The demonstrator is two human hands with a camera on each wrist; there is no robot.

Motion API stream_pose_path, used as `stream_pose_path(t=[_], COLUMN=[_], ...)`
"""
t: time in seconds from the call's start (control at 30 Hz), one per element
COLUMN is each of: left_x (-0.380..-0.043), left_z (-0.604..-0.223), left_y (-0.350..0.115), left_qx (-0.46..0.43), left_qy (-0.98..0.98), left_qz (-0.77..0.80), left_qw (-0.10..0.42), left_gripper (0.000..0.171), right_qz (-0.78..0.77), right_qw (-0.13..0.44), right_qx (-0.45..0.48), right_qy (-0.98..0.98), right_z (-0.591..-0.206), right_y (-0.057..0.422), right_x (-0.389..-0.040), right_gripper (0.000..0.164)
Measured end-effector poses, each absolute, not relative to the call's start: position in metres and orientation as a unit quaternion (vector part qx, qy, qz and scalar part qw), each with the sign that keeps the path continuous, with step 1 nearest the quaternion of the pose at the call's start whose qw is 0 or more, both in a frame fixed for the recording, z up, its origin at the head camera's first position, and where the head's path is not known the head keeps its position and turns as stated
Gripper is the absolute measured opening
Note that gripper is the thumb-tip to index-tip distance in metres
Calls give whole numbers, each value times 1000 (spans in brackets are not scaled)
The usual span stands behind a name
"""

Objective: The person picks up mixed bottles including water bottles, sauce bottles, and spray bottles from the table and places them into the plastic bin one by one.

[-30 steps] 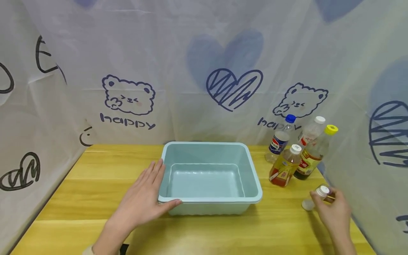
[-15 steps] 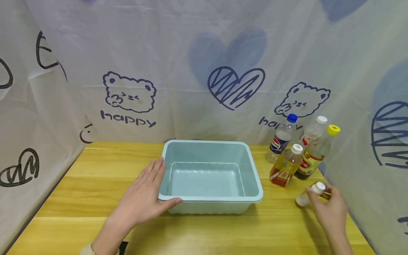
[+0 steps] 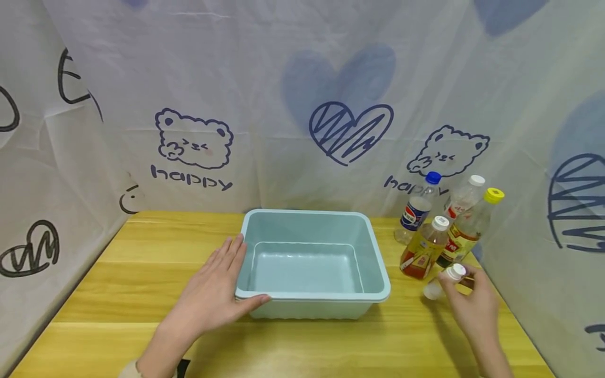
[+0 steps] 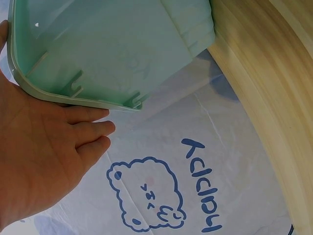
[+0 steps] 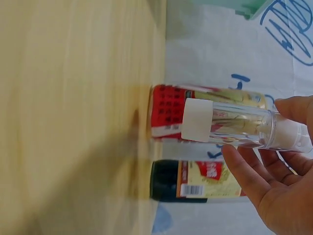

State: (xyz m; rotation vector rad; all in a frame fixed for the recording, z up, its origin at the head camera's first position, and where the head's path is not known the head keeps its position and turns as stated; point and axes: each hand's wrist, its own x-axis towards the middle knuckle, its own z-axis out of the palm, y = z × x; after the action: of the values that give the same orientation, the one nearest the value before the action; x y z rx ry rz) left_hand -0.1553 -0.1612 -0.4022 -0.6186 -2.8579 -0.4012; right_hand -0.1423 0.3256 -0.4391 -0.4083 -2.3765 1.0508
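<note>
My left hand [image 3: 208,294] lies with straight fingers along the left rim of a pale green plastic tub [image 3: 312,308], its thumb on the front corner. In the left wrist view the fingers press the outside of the tub's rim [image 4: 88,103]. My right hand [image 3: 472,310] pinches a small clear bottle [image 3: 434,289] with white ends near its top, between thumb and fingers. The bottle leans, its base to the left, over the table. In the right wrist view, its white base [image 5: 197,120] and clear body show, with the hand [image 5: 279,181] around the other end.
Right of the tub stand a tea bottle [image 3: 422,252] with a white cap, a blue-capped Pepsi bottle [image 3: 416,212], a clear white-capped bottle [image 3: 460,202] and a yellow-capped bottle [image 3: 465,233] of dark liquid. A printed curtain [image 3: 264,131] hangs behind the wooden table [image 3: 142,273].
My right hand has carried the small clear bottle leftward and slightly away from me, closer to the tea bottle. The left hand and the tub have stayed in place.
</note>
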Motion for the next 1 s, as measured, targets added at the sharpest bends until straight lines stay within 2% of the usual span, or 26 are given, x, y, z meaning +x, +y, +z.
stream_pose_path(t=[0.63, 1.0], left_x=[-156, -154], left_z=[-402, -401], left_y=[-160, -161], left_qx=[-212, -213], left_qy=[-963, -961], left_qz=[-140, -146], left_qw=[93, 98], left_gripper=[120, 118], right_qz=[397, 387], right_qw=[306, 329], right_qx=[-86, -31], right_qy=[-861, -860], right_z=[-412, -381], right_y=[295, 279], right_x=[-152, -163], right_gripper=[47, 48])
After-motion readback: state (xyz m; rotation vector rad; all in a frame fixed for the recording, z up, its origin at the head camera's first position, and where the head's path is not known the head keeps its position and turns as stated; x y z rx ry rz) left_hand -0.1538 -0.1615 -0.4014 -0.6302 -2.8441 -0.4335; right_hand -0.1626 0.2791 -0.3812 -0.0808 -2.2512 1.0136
